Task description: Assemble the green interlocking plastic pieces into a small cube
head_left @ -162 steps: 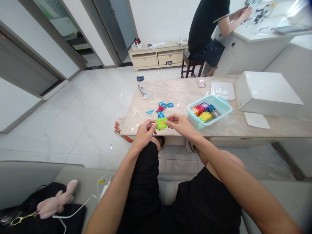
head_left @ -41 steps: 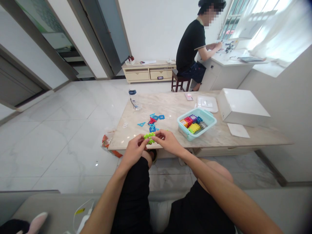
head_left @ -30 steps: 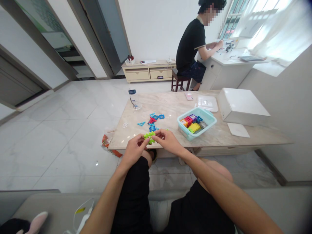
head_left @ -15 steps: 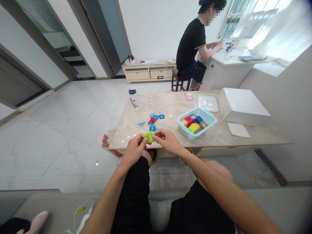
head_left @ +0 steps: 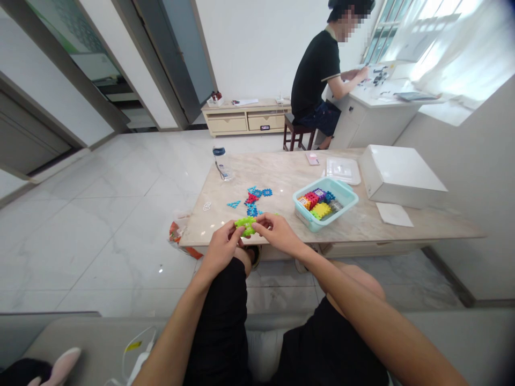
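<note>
1. Both hands met over the near edge of the marble table [head_left: 281, 177]. We observed the left hand [head_left: 220, 251] and the right hand [head_left: 277, 235] each pinching one side of a green toothed block piece [head_left: 245, 225] between thumb and fingertips.
2. We noted that the green toothed block piece was held clear of the tabletop, just in front of the table's near edge and above the person's knees.
3. Loose blue and red pieces [head_left: 252, 197] lay flat on the table just beyond the hands.
4. We saw a teal bin [head_left: 345, 204] to the right of those pieces; it contained blocks of several colours.
5. Beyond the bin lay a clear lid [head_left: 343, 169], and to its right stood a white box [head_left: 402, 176] with a sheet of paper [head_left: 394, 214] in front of it.
6. A water bottle [head_left: 219, 161] stood at the table's far left corner.
7. At a white desk [head_left: 374, 115] in the background, another person [head_left: 317, 80] in a black shirt sat on a stool, with hands on the desk surface.
</note>
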Demonstrator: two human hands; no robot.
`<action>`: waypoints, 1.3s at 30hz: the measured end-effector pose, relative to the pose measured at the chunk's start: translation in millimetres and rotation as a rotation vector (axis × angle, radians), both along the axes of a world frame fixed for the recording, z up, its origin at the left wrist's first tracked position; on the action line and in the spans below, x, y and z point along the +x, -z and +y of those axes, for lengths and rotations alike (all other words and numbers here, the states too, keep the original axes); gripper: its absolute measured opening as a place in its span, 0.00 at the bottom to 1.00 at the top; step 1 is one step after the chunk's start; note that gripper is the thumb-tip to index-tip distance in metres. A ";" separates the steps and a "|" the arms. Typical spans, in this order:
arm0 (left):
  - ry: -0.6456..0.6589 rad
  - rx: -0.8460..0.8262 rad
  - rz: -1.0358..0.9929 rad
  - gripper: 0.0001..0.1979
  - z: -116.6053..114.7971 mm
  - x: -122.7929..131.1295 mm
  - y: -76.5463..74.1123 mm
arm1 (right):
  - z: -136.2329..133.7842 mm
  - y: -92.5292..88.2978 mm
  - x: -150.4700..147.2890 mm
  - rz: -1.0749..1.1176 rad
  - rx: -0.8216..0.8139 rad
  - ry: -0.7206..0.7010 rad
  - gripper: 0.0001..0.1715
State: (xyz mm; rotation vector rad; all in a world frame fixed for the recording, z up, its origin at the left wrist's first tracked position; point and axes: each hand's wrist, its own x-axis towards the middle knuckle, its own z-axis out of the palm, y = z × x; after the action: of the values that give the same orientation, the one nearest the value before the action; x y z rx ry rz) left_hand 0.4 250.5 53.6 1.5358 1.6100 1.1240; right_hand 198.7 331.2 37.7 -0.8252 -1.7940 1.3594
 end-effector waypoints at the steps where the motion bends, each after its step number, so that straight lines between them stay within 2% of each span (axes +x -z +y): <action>1: 0.000 0.000 -0.006 0.16 -0.1 0.1 0.0 | 0.3 0.4 0.1 -0.004 0.003 0.002 0.14; 12: -0.002 0.004 -0.032 0.18 0.5 0.1 2.0 | 1.3 1.0 0.9 -0.023 0.002 -0.017 0.16; 24: 0.029 0.022 -0.100 0.13 -2.0 6.4 -0.6 | 1.8 3.6 3.8 -0.032 0.030 -0.029 0.10; 39: 0.006 0.029 -0.076 0.13 -3.7 5.3 1.6 | 1.0 -0.2 7.0 -0.044 0.038 -0.049 0.13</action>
State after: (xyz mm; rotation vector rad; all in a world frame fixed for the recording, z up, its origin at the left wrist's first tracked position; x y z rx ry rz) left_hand 5.6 246.8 51.9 1.4978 1.5435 1.1929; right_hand 205.7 332.2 37.9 -0.8012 -1.8793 1.3438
